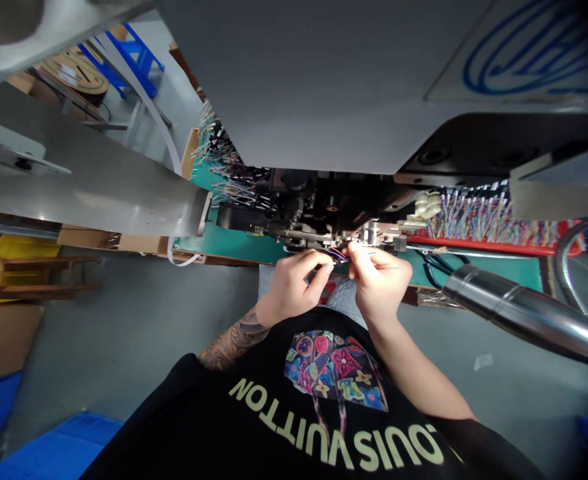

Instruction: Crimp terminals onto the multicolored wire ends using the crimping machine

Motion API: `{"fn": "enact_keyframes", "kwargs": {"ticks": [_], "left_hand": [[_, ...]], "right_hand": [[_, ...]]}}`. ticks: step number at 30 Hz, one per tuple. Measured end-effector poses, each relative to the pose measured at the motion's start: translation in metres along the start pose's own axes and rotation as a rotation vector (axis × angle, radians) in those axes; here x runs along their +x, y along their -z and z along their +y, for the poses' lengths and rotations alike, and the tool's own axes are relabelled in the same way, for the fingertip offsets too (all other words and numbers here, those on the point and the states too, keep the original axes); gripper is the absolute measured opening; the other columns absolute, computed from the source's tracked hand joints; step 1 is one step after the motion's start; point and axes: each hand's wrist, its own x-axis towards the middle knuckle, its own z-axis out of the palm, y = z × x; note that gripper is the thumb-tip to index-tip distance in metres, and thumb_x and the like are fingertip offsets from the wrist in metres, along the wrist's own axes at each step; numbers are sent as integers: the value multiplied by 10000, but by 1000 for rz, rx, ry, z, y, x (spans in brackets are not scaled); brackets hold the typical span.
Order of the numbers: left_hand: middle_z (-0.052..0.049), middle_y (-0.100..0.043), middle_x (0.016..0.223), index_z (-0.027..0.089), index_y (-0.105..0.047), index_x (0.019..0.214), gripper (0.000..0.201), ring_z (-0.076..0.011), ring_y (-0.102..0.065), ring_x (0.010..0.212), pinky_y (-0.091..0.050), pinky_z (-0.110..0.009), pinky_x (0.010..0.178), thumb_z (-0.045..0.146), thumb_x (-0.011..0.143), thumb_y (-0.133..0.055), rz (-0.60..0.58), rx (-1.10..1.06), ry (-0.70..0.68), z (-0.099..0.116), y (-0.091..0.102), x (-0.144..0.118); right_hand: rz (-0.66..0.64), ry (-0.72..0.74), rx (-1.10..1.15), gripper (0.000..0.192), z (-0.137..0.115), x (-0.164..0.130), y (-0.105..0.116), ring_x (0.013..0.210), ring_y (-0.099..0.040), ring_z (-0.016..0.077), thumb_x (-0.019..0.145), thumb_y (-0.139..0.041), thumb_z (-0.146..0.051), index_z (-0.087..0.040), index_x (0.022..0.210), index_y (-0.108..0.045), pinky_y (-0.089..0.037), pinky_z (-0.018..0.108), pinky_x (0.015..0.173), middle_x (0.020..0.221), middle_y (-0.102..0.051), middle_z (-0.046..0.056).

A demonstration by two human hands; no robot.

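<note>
My left hand (301, 281) is closed in a pinch at the front of a machine (324, 237). Beside it, my right hand (380, 280) also pinches, its fingertips close to the machine's metal parts. Between the two hands run thin coloured wires (338, 255), dark, red and bluish; both hands grip them, though the fingers partly hide where. The wires sit just below the machine's small metal head.
Bundles of multicoloured wires lie in a red tray (499, 245) at right, with more dark wire bundles (224, 160) at left. A steel tube (524, 310) juts in from the right. A grey machine housing (314, 80) hangs overhead. A wooden stool (4, 277) stands at left.
</note>
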Motion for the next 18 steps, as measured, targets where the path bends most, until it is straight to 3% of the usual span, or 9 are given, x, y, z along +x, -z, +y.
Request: {"fn": "enact_keyframes", "kwargs": {"ticks": [3,7,11,16,18], "left_hand": [[-53,-848,982,181,-752,1067,107,-157,-797,837,-631,-283,778,159,1133,-670,10,4,3,1,0,0],[-54,-849,981,179,-757,1084,96,-159,-800,837,-634,-284,771,154,1132,-678,22,16,-14,-1,0,-1],[-66,-854,1006,180,-770,1099,119,-170,-805,860,-639,-300,789,174,1149,-663,26,16,-29,-3,3,-1],[-38,-811,908,185,-772,1033,136,-160,-767,790,-592,-288,729,193,1137,-683,-58,-77,1,-4,10,0],[-26,-793,870,184,-767,1009,140,-151,-749,761,-577,-281,715,182,1127,-691,-88,-105,9,-3,12,1]], "right_hand": [[18,1,10,501,-1,0,-3,530,-514,136,993,-851,-435,-218,571,-689,-455,308,526,531,-581,0],[29,-3,14,431,0,0,-3,513,-502,130,986,-860,-414,-210,620,-756,-433,301,509,526,-587,-6],[-58,-31,50,517,8,0,3,495,-484,124,985,-884,-444,-209,554,-723,-412,296,498,509,-577,-4],[-211,-71,154,271,18,-1,10,462,-441,105,935,-939,-442,-203,819,-888,-378,269,466,505,-563,-41],[-212,-59,153,265,18,-2,11,461,-440,97,935,-938,-429,-204,808,-879,-377,261,471,510,-566,-45]]}}
